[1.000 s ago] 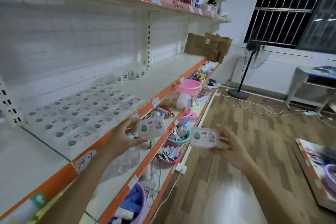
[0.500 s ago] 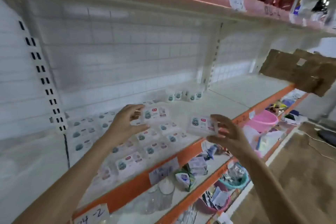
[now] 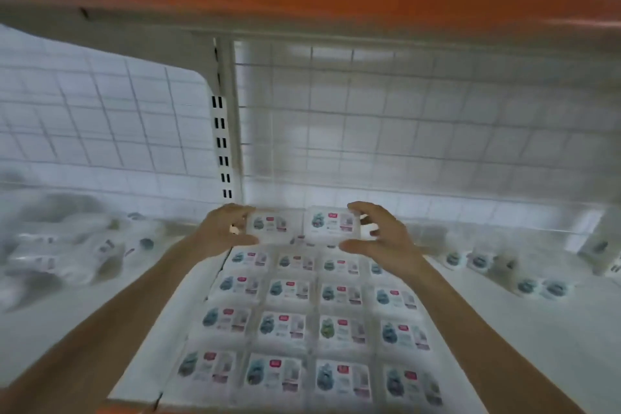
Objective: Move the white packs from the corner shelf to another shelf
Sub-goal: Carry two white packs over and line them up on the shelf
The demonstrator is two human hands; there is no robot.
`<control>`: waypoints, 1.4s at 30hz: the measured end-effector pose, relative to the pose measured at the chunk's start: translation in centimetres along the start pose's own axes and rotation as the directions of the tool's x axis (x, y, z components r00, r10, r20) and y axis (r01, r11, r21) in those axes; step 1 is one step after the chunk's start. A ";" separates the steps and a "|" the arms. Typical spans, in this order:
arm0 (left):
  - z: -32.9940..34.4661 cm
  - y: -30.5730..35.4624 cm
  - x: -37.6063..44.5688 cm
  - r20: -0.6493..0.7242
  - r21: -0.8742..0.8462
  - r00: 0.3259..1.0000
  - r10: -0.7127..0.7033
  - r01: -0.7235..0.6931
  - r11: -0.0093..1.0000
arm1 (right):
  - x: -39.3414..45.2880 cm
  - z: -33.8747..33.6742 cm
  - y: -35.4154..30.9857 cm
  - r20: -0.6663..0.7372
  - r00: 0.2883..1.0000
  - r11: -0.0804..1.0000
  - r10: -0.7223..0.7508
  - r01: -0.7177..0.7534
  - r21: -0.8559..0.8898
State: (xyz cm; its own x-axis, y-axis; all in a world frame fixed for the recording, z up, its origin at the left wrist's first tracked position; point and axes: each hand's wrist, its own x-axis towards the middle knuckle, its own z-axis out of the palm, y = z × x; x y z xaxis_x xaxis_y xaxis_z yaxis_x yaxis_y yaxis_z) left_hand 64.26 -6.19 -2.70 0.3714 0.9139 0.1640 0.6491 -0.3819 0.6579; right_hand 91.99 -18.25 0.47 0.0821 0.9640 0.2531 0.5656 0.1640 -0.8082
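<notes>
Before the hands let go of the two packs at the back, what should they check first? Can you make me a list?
1. Left hand holds its pack: ok.
2. Right hand holds its pack: ok, fingers loose.
3. Packs sit side by side: ok.
4. Lined up with the rows of packs in front: ok.
5. Bare shelf underneath: cannot tell, hidden.
6. Packs resting on the shelf yet: cannot tell.
</notes>
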 end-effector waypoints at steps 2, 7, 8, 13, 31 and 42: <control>-0.1 -0.9 0.5 0.051 0.150 0.998 -0.021 0.013 0.989 | 2.1 2.1 1.2 0.052 0.998 0.999 0.041 -0.040 -0.020; 0.1 -0.9 1.0 0.103 0.544 0.995 -0.005 -0.052 0.837 | 5.2 6.2 3.9 0.139 0.978 0.980 0.152 -0.131 -0.150; 0.2 -0.9 1.0 0.098 0.595 0.995 0.020 -0.074 0.800 | 5.5 6.8 4.2 0.135 0.977 0.977 0.167 -0.146 -0.153; 1.1 -1.3 0.2 0.045 0.679 0.990 0.136 -0.130 0.722 | 5.6 8.1 4.2 0.117 0.974 0.979 0.193 -0.183 -0.094; 2.0 -3.4 0.8 -0.089 0.387 0.970 0.226 -0.176 0.905 | 5.8 9.7 3.7 -0.014 0.992 0.966 0.129 -0.129 -0.226; 1.2 -2.5 0.2 -0.012 0.386 0.986 0.169 -0.151 0.910 | 4.5 9.1 1.9 0.080 0.966 0.925 0.246 -0.210 -0.317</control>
State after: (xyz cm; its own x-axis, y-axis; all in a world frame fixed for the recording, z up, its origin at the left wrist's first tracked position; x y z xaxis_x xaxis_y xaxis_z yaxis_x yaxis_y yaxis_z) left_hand 63.48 -5.25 -5.15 0.4680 0.8378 0.2812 0.7907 -0.5391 0.2902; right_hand 85.93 -11.71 -4.76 0.1534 0.9882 0.0030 0.7663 -0.1170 -0.6317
